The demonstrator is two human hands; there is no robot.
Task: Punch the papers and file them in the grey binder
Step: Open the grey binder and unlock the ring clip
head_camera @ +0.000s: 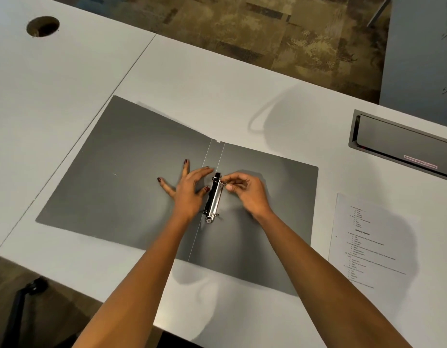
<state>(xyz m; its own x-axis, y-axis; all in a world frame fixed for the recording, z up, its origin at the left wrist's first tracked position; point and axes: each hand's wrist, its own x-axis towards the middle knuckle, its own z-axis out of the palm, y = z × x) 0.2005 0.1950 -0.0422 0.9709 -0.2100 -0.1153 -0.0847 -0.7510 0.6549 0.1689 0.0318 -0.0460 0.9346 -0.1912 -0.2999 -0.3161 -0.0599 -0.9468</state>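
Grey binder (117,177) lies open flat, the left hand (189,189) spread wide on its left cover to steady it while the right hand (245,189) pinches the upper ring (222,180) at its spine, likely prying it open for the papers (373,242) waiting beside its right cover

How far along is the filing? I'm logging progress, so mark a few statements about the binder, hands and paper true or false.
1. The flat grey plastic binder lies open on the white desk. True.
2. The right hand pinches the upper ring of the silver metal ring mechanism. True.
3. The left hand grips that mechanism too. False: it rests flat, fingers spread, on the binder's left cover.
4. The printed white paper sheet sits on the rings. False: it lies on the desk, right of the binder.
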